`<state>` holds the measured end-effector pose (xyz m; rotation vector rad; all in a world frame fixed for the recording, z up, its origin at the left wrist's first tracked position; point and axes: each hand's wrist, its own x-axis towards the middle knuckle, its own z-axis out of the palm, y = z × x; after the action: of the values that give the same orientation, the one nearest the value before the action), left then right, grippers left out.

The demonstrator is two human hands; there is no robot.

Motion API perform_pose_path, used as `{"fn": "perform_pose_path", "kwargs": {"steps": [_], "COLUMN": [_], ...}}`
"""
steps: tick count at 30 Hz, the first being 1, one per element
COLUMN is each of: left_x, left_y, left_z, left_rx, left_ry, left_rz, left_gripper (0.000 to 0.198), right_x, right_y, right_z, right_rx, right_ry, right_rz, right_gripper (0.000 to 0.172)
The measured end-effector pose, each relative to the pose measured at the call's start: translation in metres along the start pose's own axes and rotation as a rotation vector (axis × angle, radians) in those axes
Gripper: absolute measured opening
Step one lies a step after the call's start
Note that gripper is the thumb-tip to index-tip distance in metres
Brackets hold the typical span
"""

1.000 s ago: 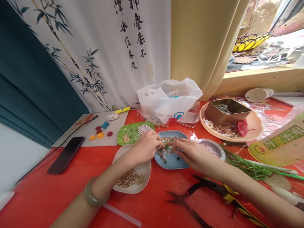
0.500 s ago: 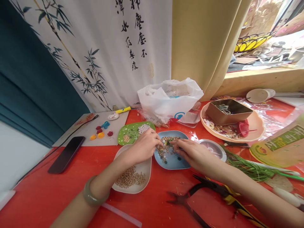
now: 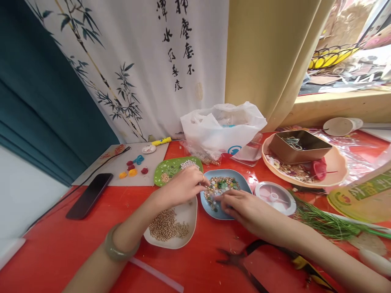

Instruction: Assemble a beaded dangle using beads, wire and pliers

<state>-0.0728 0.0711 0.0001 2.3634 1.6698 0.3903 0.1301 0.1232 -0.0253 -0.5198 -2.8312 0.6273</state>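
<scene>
A blue dish [image 3: 242,184] holding several gold, green and white beads sits mid-table. My left hand [image 3: 182,186], with a green bangle on its wrist, rests at the dish's left rim, fingers curled together in a pinch over the beads. My right hand [image 3: 241,205] lies over the dish's near edge, fingertips pressed together among the beads. What either pinch holds is too small to make out. A white dish [image 3: 186,228] of gold beads lies under my left forearm. A green dish [image 3: 171,167] with white and gold beads stands behind it.
A black phone [image 3: 89,195] lies at the left beside a grey board [image 3: 117,179] with coloured bits. A white plastic bag [image 3: 222,129] stands behind. To the right are a clear round lid [image 3: 275,197], a peach plate [image 3: 336,162] with a metal tin [image 3: 299,145], and green stems [image 3: 324,219]. Pliers [image 3: 244,264] lie near.
My right hand has slid toward me to the dish's near edge, uncovering the beads at the back. My left hand stays at the left rim. The view shifted slightly.
</scene>
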Motion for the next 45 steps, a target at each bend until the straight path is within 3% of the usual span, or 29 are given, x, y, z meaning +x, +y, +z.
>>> {"fn": "perform_pose_path", "kwargs": {"steps": [4,7,10,13,19,24,29,37,45], "left_x": [-0.001,-0.003,-0.007,-0.013,-0.015,-0.015,-0.016,-0.017,-0.018], "left_y": [0.002,0.001,-0.003,-0.009,-0.012,-0.007,-0.011,-0.013,-0.015], "left_z": [-0.006,-0.012,-0.02,-0.027,-0.03,-0.031,-0.031,-0.033,-0.031], "left_rx": [0.001,-0.019,-0.048,-0.052,-0.037,-0.045,-0.032,-0.061,-0.07], "left_ry": [-0.016,-0.044,-0.126,-0.224,-0.325,-0.339,-0.337,-0.327,-0.301], "left_rz": [-0.022,-0.062,-0.089,-0.101,-0.104,-0.117,-0.116,-0.113,-0.092], "left_gripper": [0.017,0.017,0.017,0.017,0.017,0.018,0.018,0.016,0.019], "right_x": [0.0,0.0,-0.001,0.0,0.001,0.004,0.003,0.005,0.006], "right_y": [0.002,0.0,0.0,0.001,-0.007,-0.006,-0.008,-0.001,0.002], "right_z": [0.0,0.0,0.002,0.002,0.004,0.01,0.01,0.003,0.002], "right_rx": [-0.043,0.021,0.01,-0.039,0.135,0.069,0.095,0.213,0.285], "right_ry": [0.067,-0.02,-0.086,-0.003,-0.023,0.099,0.002,0.206,0.234], "right_rz": [0.082,0.026,0.045,0.144,0.001,0.103,0.082,0.33,0.348], "right_gripper": [0.024,0.019,0.018,0.021,0.019,0.02,0.021,0.017,0.015]}}
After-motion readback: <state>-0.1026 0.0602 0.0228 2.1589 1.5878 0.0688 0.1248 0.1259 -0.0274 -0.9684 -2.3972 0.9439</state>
